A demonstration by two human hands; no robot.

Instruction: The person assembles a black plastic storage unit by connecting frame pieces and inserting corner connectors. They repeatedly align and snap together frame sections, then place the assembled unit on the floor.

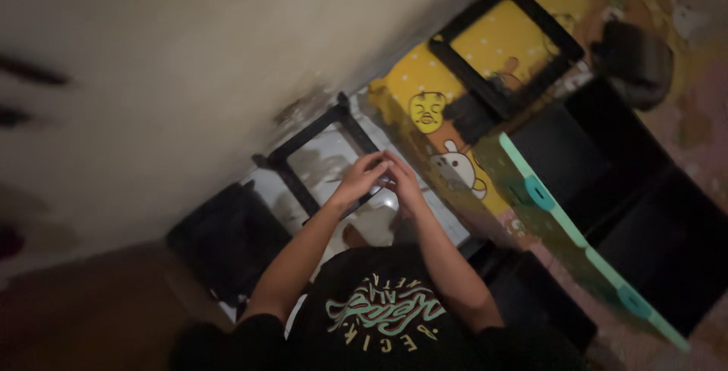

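both hands (pixel 383 174) meet fingertip to fingertip over the black frame (pixel 318 162), can't tell what the grip holds, too dark

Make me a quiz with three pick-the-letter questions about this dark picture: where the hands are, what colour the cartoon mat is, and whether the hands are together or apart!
1. Where are the two hands?
A. Over the black frame by the wall
B. On the dark round thing at the top right
C. On the green-edged panel

2. What colour is the mat with the cartoon animals?
A. Blue
B. Yellow
C. Purple

3. How are the hands?
A. Far apart
B. One is out of sight
C. Close together, fingertips meeting

Answers:
1 A: the left hand and right hand meet above the black frame next to the pale wall.
2 B: the mat is yellow, with cartoon faces on it.
3 C: the fingers come together in the middle; whether they hold anything is too dark and blurred to tell.
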